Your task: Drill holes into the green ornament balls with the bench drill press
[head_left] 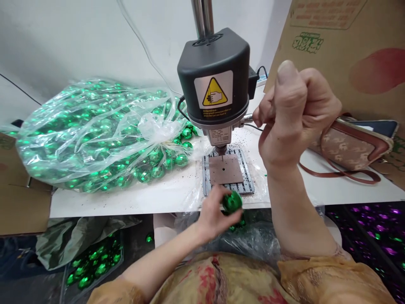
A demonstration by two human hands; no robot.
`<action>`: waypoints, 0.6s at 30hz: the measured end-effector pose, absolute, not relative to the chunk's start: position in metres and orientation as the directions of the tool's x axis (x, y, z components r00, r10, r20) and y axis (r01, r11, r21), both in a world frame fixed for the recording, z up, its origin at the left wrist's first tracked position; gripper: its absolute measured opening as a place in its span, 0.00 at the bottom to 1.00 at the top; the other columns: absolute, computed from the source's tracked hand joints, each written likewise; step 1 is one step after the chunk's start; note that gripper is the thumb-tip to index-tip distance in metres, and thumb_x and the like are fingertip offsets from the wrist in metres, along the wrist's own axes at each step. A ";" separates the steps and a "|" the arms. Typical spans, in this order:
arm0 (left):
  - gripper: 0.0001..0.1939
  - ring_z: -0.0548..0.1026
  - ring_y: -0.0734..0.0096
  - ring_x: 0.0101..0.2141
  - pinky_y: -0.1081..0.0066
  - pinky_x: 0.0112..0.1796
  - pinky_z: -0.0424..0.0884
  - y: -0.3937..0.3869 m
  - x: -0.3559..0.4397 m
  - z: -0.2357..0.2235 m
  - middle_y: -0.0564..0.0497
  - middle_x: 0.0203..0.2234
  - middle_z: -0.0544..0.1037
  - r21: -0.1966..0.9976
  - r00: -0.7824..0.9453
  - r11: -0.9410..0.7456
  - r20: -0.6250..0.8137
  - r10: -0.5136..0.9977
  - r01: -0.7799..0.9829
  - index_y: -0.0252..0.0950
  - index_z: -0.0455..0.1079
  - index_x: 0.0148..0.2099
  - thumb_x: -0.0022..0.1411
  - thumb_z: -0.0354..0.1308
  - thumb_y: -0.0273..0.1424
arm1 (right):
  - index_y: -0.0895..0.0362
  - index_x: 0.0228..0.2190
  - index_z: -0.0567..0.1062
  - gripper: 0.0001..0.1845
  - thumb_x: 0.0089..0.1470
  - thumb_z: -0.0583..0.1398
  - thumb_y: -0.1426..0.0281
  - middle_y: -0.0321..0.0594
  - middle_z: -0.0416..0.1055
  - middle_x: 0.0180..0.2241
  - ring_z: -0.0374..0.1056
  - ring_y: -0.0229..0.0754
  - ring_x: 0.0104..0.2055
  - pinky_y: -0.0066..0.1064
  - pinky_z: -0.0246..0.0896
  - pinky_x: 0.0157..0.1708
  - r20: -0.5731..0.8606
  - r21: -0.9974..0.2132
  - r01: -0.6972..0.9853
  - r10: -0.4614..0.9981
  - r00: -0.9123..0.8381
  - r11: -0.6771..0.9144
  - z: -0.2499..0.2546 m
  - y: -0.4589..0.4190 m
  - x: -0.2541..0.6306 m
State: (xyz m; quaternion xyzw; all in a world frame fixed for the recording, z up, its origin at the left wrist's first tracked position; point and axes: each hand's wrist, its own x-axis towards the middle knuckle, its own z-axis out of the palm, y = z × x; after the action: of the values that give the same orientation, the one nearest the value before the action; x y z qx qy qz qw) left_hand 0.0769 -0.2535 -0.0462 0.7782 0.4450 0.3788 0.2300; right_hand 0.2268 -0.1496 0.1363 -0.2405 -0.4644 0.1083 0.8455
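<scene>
In front of me stands a bench drill press (pixel 215 80) with a black motor housing and a hand warning label. Under its chuck, a brown square board (pixel 226 169) with a small hole lies on the slotted metal base (pixel 249 179). My left hand (pixel 213 213) pinches a shiny green ball ornament (pixel 232 202) just in front of the base, over the table edge. My right hand (pixel 297 109) is closed in a fist around the drill's feed handle (pixel 248 118), at the right of the housing; the fingers hide most of it.
A large clear bag (pixel 95 135) of green balls fills the table's left. At right are a patterned purse (pixel 351 143) with a brown strap and a cardboard box (pixel 332 55). Below the table, a bin (pixel 95 264) holds green balls, and purple ones (pixel 376 228) lie at right.
</scene>
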 end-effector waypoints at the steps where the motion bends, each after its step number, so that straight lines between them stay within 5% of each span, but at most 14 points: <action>1: 0.23 0.79 0.61 0.38 0.65 0.37 0.76 -0.267 0.075 -0.051 0.46 0.41 0.79 0.633 0.442 -0.587 0.395 0.805 0.504 0.41 0.71 0.53 0.60 0.71 0.42 | 0.55 0.19 0.52 0.25 0.62 0.59 0.66 0.29 0.47 0.19 0.52 0.26 0.20 0.29 0.47 0.25 0.734 -0.501 0.044 0.397 0.550 0.864 0.135 -0.150 0.227; 5: 0.32 0.79 0.54 0.45 0.59 0.44 0.78 -0.264 0.057 -0.056 0.41 0.47 0.79 0.485 0.629 -0.743 0.411 0.660 0.462 0.41 0.71 0.58 0.60 0.68 0.54 | 0.55 0.19 0.54 0.27 0.61 0.61 0.61 0.28 0.49 0.17 0.51 0.27 0.19 0.29 0.48 0.23 0.744 -0.467 0.072 0.348 0.571 0.881 0.129 -0.146 0.228; 11: 0.10 0.72 0.48 0.55 0.48 0.57 0.70 -0.109 0.011 -0.004 0.37 0.48 0.75 0.555 0.113 -0.324 0.381 0.918 0.766 0.35 0.74 0.52 0.70 0.60 0.31 | 0.55 0.19 0.57 0.27 0.60 0.61 0.56 0.29 0.53 0.17 0.51 0.29 0.19 0.31 0.48 0.21 0.737 -0.484 0.057 0.371 0.566 0.873 0.129 -0.145 0.227; 15: 0.10 0.75 0.52 0.44 0.51 0.53 0.71 -0.035 -0.008 0.007 0.49 0.27 0.71 0.590 0.010 -0.172 0.268 0.963 0.789 0.32 0.75 0.37 0.54 0.73 0.22 | 0.55 0.19 0.56 0.28 0.59 0.62 0.55 0.29 0.52 0.17 0.50 0.28 0.18 0.31 0.47 0.20 0.741 -0.478 0.054 0.370 0.561 0.877 0.129 -0.145 0.228; 18: 0.12 0.75 0.61 0.36 0.61 0.47 0.73 -0.025 -0.012 0.006 0.54 0.22 0.68 0.619 0.019 -0.153 0.218 0.976 0.771 0.33 0.75 0.34 0.50 0.74 0.22 | 0.55 0.19 0.55 0.29 0.58 0.62 0.53 0.29 0.52 0.17 0.49 0.28 0.18 0.31 0.47 0.20 0.745 -0.481 0.049 0.378 0.549 0.875 0.129 -0.145 0.230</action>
State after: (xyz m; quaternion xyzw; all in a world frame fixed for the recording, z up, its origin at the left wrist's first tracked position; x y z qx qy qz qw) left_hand -0.0125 -0.0247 0.0061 0.6940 0.6291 0.3080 0.1665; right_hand 0.2295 -0.1450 0.1286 -0.2300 -0.4649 0.0969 0.8495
